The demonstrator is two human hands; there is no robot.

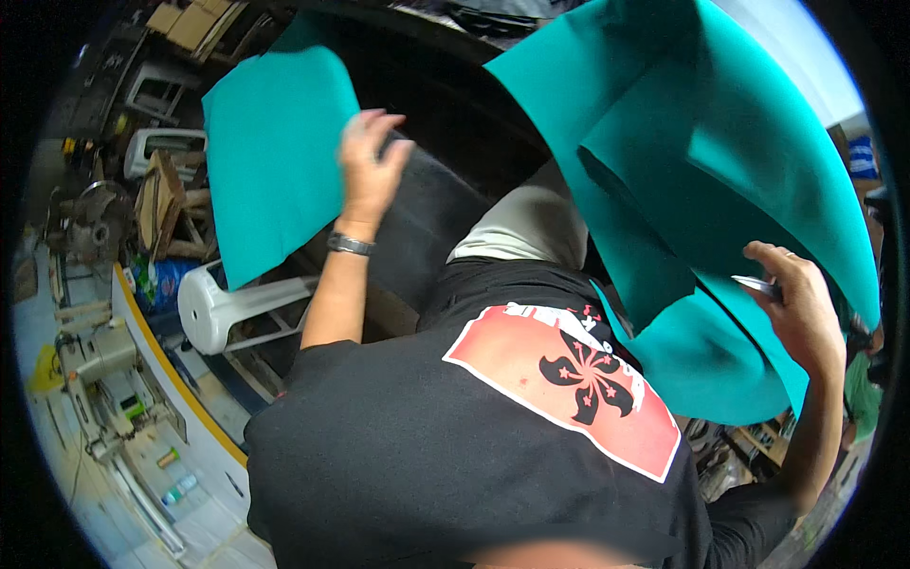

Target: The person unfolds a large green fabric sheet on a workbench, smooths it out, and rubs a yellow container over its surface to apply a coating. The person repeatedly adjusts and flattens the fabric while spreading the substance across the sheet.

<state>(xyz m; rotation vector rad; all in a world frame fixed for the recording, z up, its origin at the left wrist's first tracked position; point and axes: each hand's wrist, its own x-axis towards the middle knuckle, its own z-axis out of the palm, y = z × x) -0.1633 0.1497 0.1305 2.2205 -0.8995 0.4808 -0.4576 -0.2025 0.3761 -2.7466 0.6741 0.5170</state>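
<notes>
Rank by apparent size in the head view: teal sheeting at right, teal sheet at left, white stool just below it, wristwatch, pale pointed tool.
1. Teal sheeting at right
2. Teal sheet at left
3. White stool
Wristwatch and pale pointed tool are smallest, too alike to rank; the right hand partly covers the tool.

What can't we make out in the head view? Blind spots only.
All in the head view:
1. Silver tool: kind unclear; the right hand covers all but a pointed part.
2. Left hand: contact with the left green sheet unclear; fingers blurred.
3. Right-side green sheeting: layer count unclear; overlaps hide it.
4. Pale trousers: far end hidden behind that sheeting.
5. Cardboard: cut off by the top edge.
</notes>
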